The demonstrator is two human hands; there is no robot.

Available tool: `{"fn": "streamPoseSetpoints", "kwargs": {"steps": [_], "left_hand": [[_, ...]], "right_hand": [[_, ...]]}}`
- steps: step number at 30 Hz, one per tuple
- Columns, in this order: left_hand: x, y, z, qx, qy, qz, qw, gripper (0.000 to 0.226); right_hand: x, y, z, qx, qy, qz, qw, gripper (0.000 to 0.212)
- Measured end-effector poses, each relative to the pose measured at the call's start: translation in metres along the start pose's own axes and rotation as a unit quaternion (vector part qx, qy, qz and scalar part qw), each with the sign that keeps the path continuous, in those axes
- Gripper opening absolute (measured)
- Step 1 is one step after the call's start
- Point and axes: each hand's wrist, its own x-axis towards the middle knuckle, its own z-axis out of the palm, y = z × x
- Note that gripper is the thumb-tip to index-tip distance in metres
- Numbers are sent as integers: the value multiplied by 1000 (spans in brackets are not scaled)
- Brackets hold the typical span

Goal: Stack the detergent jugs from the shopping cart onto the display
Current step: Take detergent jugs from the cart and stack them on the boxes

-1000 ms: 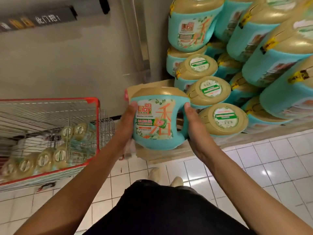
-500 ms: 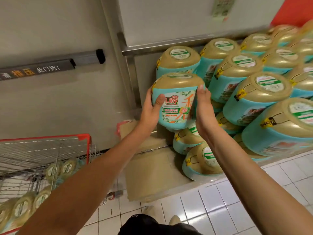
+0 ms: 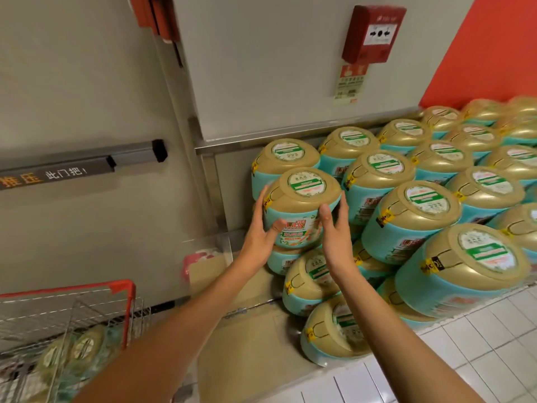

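Observation:
I hold a teal detergent jug with a gold lid between both hands at the left end of the display stack. My left hand grips its left side, thumb across the label. My right hand grips its right side. The jug sits at the top tier level, just in front of another jug; its underside is hidden, so I cannot tell if it rests on the jugs below. The red-rimmed shopping cart at lower left holds several more jugs.
The display jugs stand in stepped tiers on a cardboard-covered pallet against a grey wall. A door push bar is on the left. A red fire alarm box hangs above. White floor tiles lie at lower right.
Both hands have lifted the jug from waist height by the cart up and forward to the top left of the stack. The view has tilted upward.

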Motion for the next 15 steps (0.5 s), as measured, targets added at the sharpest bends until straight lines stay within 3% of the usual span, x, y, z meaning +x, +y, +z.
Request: {"fn": "streamPoseSetpoints", "kwargs": {"steps": [5,12,15], "left_hand": [[8,-6,2,3,-7,-8,1000,119],[15,-15,0,9,-37,-27,999,107],[17,-18,-3,-3,-20,-40,999,89]], "right_hand": [[-2,2,4,-29,32,0,999,82],[-15,7,8,-44,80,-26,995,63],[-21,11,8,-49,68,-9,996,54]]}}
